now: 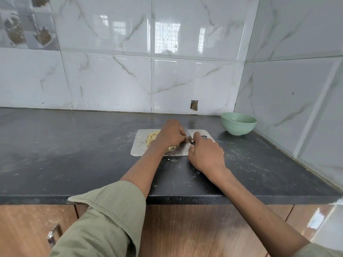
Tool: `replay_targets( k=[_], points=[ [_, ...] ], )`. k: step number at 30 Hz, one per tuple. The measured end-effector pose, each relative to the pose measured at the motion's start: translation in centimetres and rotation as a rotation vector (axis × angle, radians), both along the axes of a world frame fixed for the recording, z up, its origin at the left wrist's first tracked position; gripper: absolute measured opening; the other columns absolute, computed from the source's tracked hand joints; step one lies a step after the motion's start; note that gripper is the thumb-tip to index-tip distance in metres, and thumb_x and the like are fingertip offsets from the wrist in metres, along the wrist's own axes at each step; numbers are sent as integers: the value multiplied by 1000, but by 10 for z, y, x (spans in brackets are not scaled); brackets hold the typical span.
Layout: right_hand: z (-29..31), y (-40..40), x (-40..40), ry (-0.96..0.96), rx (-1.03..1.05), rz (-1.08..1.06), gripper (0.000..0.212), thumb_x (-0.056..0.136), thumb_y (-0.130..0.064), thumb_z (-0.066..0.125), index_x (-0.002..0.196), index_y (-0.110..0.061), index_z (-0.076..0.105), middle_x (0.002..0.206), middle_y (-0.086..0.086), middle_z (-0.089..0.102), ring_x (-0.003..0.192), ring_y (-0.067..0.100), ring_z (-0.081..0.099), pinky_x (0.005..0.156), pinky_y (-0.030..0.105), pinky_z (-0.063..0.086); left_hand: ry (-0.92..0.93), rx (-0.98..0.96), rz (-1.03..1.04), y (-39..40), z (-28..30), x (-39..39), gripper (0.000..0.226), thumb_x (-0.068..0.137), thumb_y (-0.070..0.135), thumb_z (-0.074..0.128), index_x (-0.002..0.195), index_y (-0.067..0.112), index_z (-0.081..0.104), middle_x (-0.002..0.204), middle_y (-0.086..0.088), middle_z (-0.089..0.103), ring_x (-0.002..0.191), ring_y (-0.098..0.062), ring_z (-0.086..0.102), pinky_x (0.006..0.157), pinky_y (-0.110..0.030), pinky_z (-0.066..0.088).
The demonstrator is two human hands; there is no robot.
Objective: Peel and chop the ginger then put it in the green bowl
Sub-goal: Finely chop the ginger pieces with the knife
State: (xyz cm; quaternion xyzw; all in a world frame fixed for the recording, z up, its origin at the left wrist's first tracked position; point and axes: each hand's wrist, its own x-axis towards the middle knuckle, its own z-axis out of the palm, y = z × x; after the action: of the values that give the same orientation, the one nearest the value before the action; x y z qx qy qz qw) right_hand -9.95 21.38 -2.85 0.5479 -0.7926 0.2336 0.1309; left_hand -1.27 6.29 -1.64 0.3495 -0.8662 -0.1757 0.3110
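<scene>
Left hand (171, 134) pinching ginger piece on metal cutting board (138, 143); chopped ginger (152, 138) piled beside. Right hand (205, 153) gripping knife (188, 135). Green bowl (238, 123) at counter (74, 154) corner.

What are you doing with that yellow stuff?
A person is chopping ginger on a metal cutting board. The right hand grips a knife, and the left hand holds down a piece next to the blade. The green bowl waits at the right, with no ginger visible inside.
</scene>
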Motion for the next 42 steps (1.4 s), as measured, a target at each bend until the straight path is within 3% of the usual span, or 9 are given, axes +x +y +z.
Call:
replay_targets(
  k=[4, 9, 15, 21, 32, 37, 42],
  points=[
    [1, 1, 1, -7, 6, -7, 23, 99, -29, 45, 119, -18, 49, 114, 13, 61, 82, 29, 43, 68, 37, 32, -12, 24, -1, 3, 2, 2, 3, 78, 7, 84, 81, 8, 84, 77, -5, 78, 75, -18, 74, 72, -39, 63],
    [2, 3, 2, -15, 7, -6, 21, 98, -28, 45, 116, -20, 50, 113, 12, 61, 82, 28, 42, 68, 36, 32, 13, 46, 20, 5, 2, 1, 7, 76, 7, 87, 82, 9, 84, 77, -2, 78, 72, -14, 73, 71, -36, 63],
    [2, 5, 5, 24, 11, -13, 20, 94, -29, 47, 112, -20, 50, 112, 11, 62, 95, 33, 58, 69, 36, 34, 20, 48, 38, 5, 2, -1, 5, 75, 6, 85, 76, 10, 83, 68, 9, 74, 70, -15, 73, 70, -36, 63],
    [1, 5, 5, 17, 14, -32, 27, 97, -28, 47, 120, -14, 47, 119, 14, 60, 104, 36, 60, 70, 37, 35, 4, 26, 17, 3, 2, 0, 8, 77, 10, 88, 84, 8, 84, 81, -3, 79, 77, -13, 73, 78, -30, 60],
    [-2, 3, 3, -9, -33, 10, 23, 99, -26, 43, 119, -15, 44, 113, 16, 61, 90, 35, 55, 67, 38, 35, -27, 9, 15, 0, 5, 0, 14, 77, 7, 88, 91, 6, 84, 86, -7, 79, 83, -15, 73, 80, -28, 59],
    [-3, 1, 3, -2, -30, 6, 23, 100, -27, 43, 120, -15, 45, 115, 16, 61, 94, 36, 58, 67, 38, 35, -6, 22, 4, -2, 3, -1, 12, 76, 3, 87, 88, 7, 84, 84, -5, 79, 80, -14, 73, 77, -28, 59],
    [-3, -1, 1, 7, -14, 11, 21, 99, -27, 43, 117, -17, 47, 112, 14, 61, 81, 30, 44, 66, 37, 33, 0, 27, 3, -2, 2, 0, 13, 75, 5, 89, 87, 7, 84, 84, -5, 79, 81, -14, 74, 80, -32, 61]
  ],
)
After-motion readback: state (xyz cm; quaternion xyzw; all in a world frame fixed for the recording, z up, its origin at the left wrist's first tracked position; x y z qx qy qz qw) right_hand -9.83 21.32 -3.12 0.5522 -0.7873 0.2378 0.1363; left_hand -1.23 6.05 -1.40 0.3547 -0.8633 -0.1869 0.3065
